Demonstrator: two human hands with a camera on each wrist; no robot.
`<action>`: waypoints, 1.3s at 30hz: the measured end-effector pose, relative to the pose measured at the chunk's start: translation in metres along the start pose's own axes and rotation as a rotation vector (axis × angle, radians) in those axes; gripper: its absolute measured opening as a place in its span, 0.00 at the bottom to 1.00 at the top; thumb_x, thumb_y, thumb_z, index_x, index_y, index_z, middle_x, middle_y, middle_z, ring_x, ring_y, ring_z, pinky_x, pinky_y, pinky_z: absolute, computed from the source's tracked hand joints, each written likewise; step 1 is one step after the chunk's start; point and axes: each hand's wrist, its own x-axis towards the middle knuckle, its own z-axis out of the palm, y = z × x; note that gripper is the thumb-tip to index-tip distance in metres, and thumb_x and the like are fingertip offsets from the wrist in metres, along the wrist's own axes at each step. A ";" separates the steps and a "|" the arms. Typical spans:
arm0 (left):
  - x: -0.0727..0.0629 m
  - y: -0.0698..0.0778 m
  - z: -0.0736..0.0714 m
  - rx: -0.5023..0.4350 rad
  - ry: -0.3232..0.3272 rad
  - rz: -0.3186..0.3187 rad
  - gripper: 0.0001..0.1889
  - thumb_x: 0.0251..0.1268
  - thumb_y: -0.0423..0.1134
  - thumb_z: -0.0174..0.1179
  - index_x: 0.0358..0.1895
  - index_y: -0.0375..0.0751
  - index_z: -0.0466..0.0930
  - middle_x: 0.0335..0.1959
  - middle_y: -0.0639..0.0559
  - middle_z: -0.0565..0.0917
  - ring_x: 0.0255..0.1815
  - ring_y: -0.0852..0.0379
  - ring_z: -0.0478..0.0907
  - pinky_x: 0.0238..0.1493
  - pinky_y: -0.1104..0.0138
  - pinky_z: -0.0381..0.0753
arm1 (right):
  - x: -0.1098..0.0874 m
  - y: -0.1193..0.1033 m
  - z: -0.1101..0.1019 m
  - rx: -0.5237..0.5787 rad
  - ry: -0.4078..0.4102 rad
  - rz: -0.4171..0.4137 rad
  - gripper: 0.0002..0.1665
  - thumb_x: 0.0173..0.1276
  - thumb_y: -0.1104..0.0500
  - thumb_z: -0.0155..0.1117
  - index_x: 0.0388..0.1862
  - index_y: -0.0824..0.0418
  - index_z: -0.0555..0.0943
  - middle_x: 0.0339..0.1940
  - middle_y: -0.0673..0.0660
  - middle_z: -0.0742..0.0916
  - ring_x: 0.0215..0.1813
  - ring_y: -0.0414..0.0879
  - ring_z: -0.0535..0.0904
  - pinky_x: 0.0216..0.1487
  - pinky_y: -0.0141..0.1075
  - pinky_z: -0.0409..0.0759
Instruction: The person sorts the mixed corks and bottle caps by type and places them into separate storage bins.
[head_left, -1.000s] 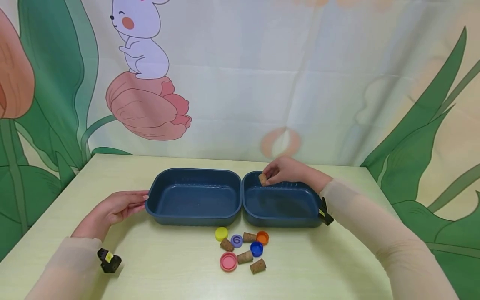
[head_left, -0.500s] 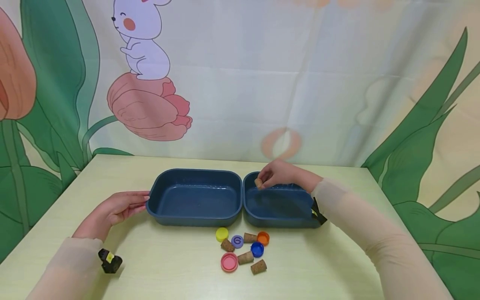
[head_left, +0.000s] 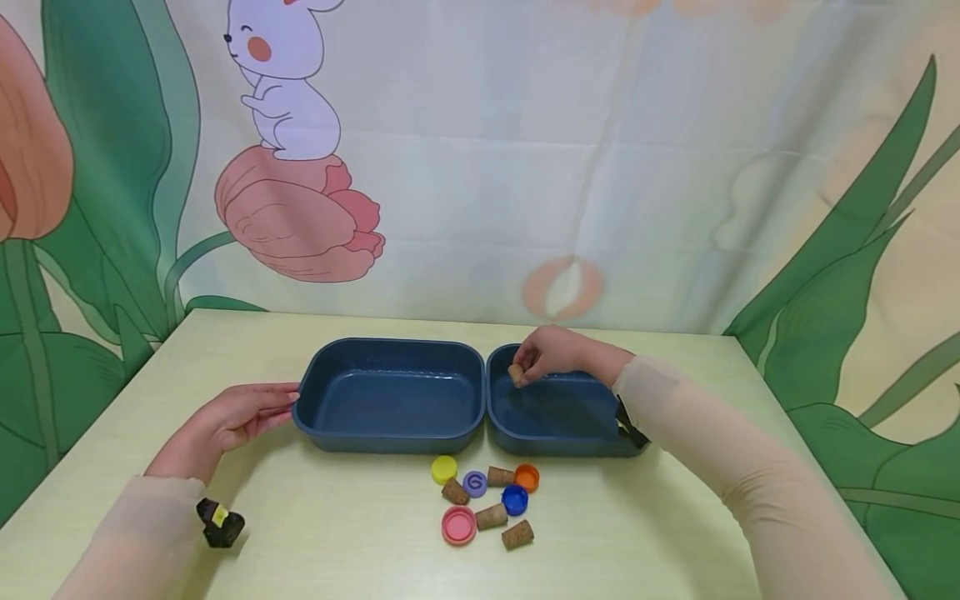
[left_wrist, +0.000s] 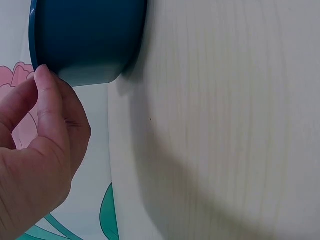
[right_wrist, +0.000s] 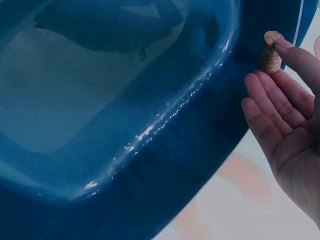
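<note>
Both hands busy. Right hand (head_left: 551,350) narrow at the grip: thumb and index finger pinch a cork (right_wrist: 270,52), remaining fingers loosely extended below it, spread a little apart. Left hand (head_left: 243,414) at the outer end of the left tray (head_left: 397,404), thumb and fingertips close together, pinching the rim; far sides of those fingertips hidden.

Cork: short, tan-brown cylinder, grainy speckled side, paler round end face showing in the right wrist view. Held tilted in the head view. Located over the right tray (head_left: 562,446), toward its back left corner, below rim level or not, cannot tell. Contact with the tray wall also unclear.

Trays: dark blue, glossy, rounded corners, side by side on the desk (head_left: 337,533), neighbouring ends touching or nearly so. Right arm covers part of the right tray; bright highlights along its inner edge.

In front of the trays, a loose cluster on the desk: four loose corks (head_left: 491,517) lying on their sides, plus yellow cap (head_left: 444,469), purple cap (head_left: 475,484), orange cap (head_left: 527,477), blue cap (head_left: 514,500), pink cap (head_left: 459,526). Purple one has a raised curl on top. Pale sleeves, black wrist units (head_left: 221,523) on both arms. Backdrop (head_left: 465,208) printed with rabbit, tulips, leaves.
</note>
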 end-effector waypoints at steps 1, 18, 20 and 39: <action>0.000 0.000 0.000 0.002 0.004 -0.003 0.16 0.77 0.31 0.56 0.34 0.54 0.89 0.33 0.60 0.91 0.34 0.64 0.90 0.43 0.73 0.89 | 0.000 0.000 0.000 -0.004 -0.001 -0.002 0.20 0.67 0.60 0.70 0.55 0.68 0.85 0.49 0.63 0.91 0.50 0.51 0.88 0.53 0.37 0.88; -0.001 0.004 0.002 0.022 0.014 -0.015 0.15 0.77 0.31 0.56 0.36 0.53 0.89 0.33 0.60 0.91 0.34 0.65 0.90 0.42 0.74 0.89 | 0.010 0.006 0.004 -0.058 -0.035 0.032 0.20 0.66 0.58 0.71 0.55 0.67 0.86 0.48 0.61 0.92 0.48 0.48 0.88 0.54 0.37 0.87; -0.001 0.004 0.001 0.019 0.010 -0.011 0.15 0.77 0.31 0.55 0.36 0.53 0.89 0.33 0.60 0.91 0.34 0.65 0.90 0.42 0.74 0.89 | 0.012 0.007 0.005 -0.066 -0.039 0.027 0.20 0.66 0.58 0.71 0.55 0.67 0.86 0.48 0.61 0.92 0.48 0.48 0.88 0.54 0.37 0.87; 0.000 0.002 0.001 0.013 0.010 -0.010 0.15 0.77 0.31 0.56 0.35 0.54 0.89 0.33 0.60 0.91 0.34 0.65 0.90 0.42 0.74 0.89 | 0.020 0.004 0.015 -0.138 -0.099 0.043 0.19 0.66 0.56 0.73 0.52 0.65 0.87 0.47 0.59 0.92 0.45 0.44 0.86 0.50 0.34 0.86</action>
